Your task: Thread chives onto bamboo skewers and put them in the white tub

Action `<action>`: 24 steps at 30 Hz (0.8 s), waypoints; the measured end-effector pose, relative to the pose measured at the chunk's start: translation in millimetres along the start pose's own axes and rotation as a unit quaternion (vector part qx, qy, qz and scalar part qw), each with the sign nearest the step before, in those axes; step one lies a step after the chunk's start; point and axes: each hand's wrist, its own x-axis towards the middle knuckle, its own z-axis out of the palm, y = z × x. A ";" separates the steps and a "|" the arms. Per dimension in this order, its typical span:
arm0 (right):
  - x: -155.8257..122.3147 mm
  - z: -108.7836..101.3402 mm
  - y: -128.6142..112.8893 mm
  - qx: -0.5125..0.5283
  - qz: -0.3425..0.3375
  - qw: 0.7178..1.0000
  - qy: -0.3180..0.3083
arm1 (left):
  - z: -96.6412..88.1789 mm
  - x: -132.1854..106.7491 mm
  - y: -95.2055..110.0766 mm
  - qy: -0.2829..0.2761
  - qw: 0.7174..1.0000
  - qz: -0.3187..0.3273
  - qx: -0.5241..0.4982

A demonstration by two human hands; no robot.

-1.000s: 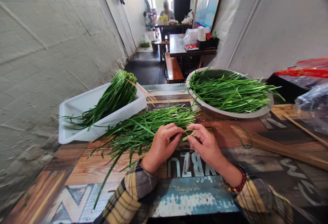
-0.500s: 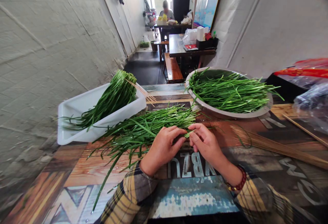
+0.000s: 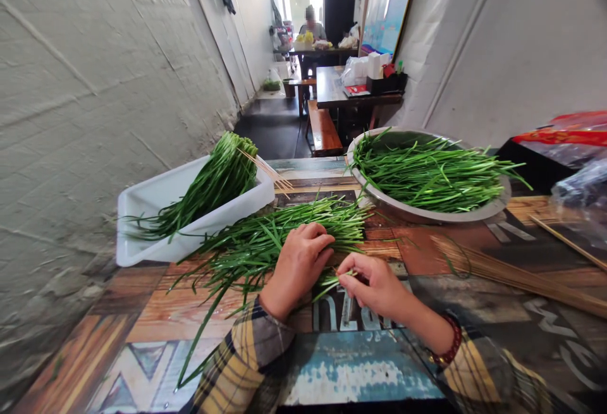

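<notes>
Long garlic chives lie in a loose heap on the table, their pale cut ends to the right. My left hand rests on the near side of this heap, fingers bent and closed on some chives; its fingertips are partly hidden. Just to its right, my right hand pinches the pale ends of a few chive stems between thumb and fingers, low over the table. Behind, a white plastic tray holds a thick bundle of chives with thin bamboo skewers through its end.
A metal basin full of chives stands at the back right. Many bamboo skewers lie on the table's right side, near a plastic bag. Beyond are another table, a bench and a seated person.
My hands have come apart: the left has moved onto the chive heap, and the right has dropped nearer the table with the stems. The view has shifted slightly.
</notes>
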 end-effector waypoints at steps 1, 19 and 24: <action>-1.1 0.4 -1.4 -0.008 -0.010 1.000 -0.006 | 0.4 0.3 0.4 -0.011 1.000 0.002 0.017; 5.9 -7.8 2.9 0.042 -0.012 0.988 0.148 | 2.7 1.1 5.7 0.105 0.977 -0.036 -0.181; 6.6 -10.0 3.7 0.046 -0.015 0.987 0.151 | 3.2 1.9 8.8 0.079 0.969 -0.040 -0.230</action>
